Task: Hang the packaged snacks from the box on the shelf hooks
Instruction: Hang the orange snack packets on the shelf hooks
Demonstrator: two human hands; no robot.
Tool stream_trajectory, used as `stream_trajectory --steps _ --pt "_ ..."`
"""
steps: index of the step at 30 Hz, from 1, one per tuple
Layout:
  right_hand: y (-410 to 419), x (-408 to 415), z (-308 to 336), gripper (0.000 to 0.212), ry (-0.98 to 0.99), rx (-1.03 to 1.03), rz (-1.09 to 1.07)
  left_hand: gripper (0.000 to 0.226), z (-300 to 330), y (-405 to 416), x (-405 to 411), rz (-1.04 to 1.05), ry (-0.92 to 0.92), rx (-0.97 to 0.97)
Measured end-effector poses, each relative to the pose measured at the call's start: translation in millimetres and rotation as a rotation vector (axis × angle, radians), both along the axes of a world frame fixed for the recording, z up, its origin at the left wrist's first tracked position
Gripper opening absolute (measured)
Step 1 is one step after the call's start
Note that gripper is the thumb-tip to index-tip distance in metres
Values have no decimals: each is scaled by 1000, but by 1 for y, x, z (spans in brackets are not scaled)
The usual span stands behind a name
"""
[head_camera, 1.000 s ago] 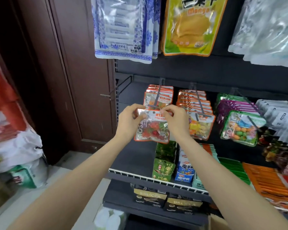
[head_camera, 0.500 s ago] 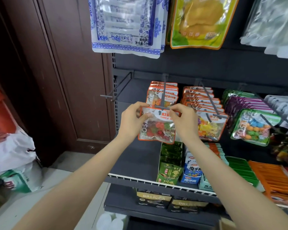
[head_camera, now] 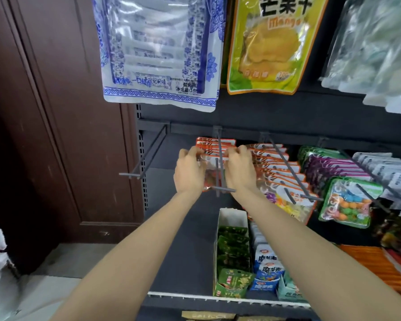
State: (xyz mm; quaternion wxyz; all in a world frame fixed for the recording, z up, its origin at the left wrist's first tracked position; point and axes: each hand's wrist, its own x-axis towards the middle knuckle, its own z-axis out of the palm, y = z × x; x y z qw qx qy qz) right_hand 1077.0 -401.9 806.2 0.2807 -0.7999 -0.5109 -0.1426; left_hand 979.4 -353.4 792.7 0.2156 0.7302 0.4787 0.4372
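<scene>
An orange-edged clear snack packet (head_camera: pixel 212 176) with red and green candies hangs on the middle grey shelf hook (head_camera: pixel 220 167), part way along it. My left hand (head_camera: pixel 189 171) pinches its upper left corner. My right hand (head_camera: pixel 239 170) pinches its upper right corner. Behind it on the same hook sit several matching packets (head_camera: pixel 215 142). The box the snacks come from is not in view.
An empty hook (head_camera: pixel 148 156) sticks out to the left. To the right hang orange packets (head_camera: pixel 278 172), a green-edged packet (head_camera: pixel 347 202) and white packs (head_camera: pixel 384 167). Large bags (head_camera: pixel 160 54) hang above. Below, a shelf (head_camera: pixel 218 297) holds green boxes (head_camera: pixel 232 258) and blue packs.
Both hands have pushed the packet from the hook's tip back along the hook toward the other packets. The camera has moved closer to the shelf.
</scene>
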Motion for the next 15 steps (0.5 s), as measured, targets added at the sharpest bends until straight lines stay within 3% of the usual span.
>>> stream_trajectory --steps 3,7,12,15 --pt "-9 -4 -3 39 -89 -2 11 35 -4 -10 -4 9 -13 41" --pt "-47 -17 -8 47 -22 5 151 41 -15 -43 -13 56 -38 98" --pt "-126 -27 -38 35 68 -95 335 19 -54 -109 -22 -66 -70 -17" --pt "-187 -17 -69 36 146 -186 338 13 -80 -163 -22 -175 19 -120"
